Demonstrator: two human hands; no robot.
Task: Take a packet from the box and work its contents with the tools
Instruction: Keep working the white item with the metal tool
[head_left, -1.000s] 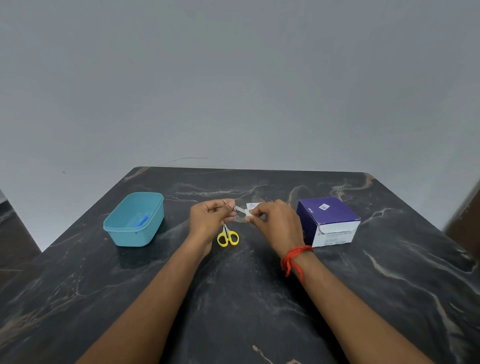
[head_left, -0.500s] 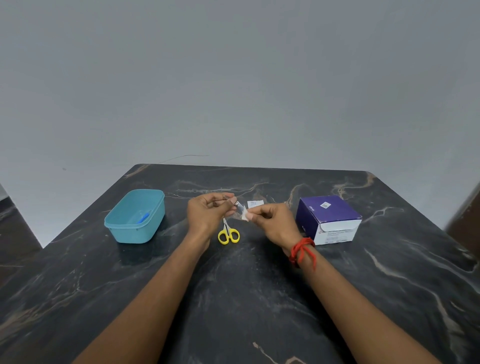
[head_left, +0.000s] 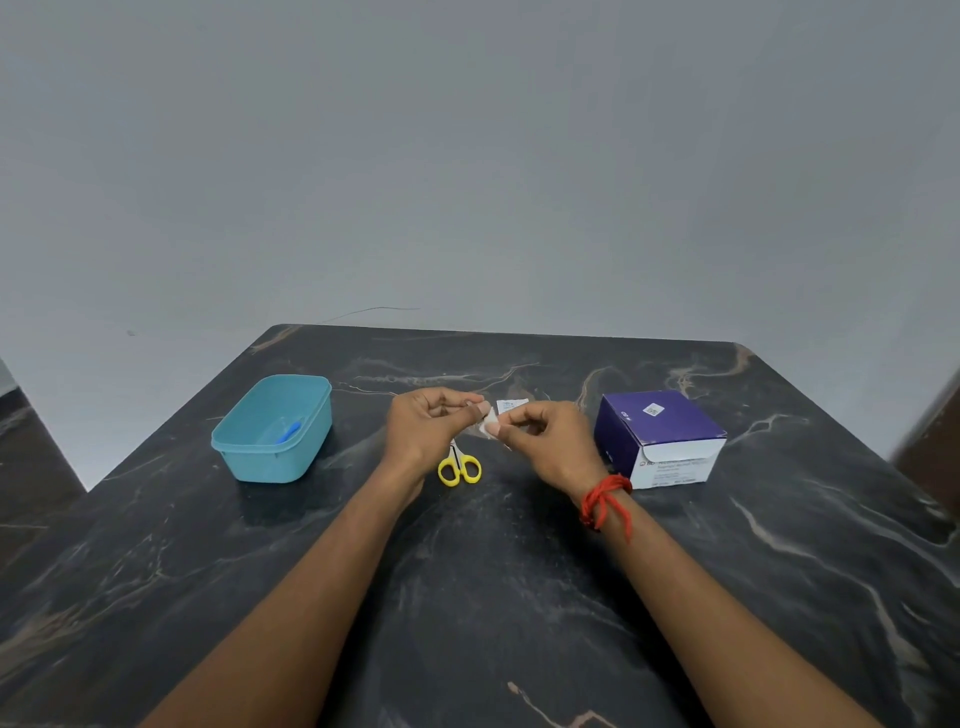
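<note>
**Packet (head_left: 489, 428) pinched between both hands at mid-table**

The small white packet is held off the table (head_left: 493, 597) by the left hand (head_left: 426, 426) and the right hand (head_left: 550, 441), thumb and fingertips of each closed narrowly on it. A white printed scrap (head_left: 511, 405) is seen just beyond; whether it is held cannot be told. Yellow-handled scissors (head_left: 460, 467) lie just nearer, blades hidden under the left hand. A teal tub (head_left: 270, 462) with a blue item (head_left: 289, 431) stands well left, a purple box (head_left: 660, 431) right. Bare marble is left on both sides of the hands and toward the far edge.
</note>
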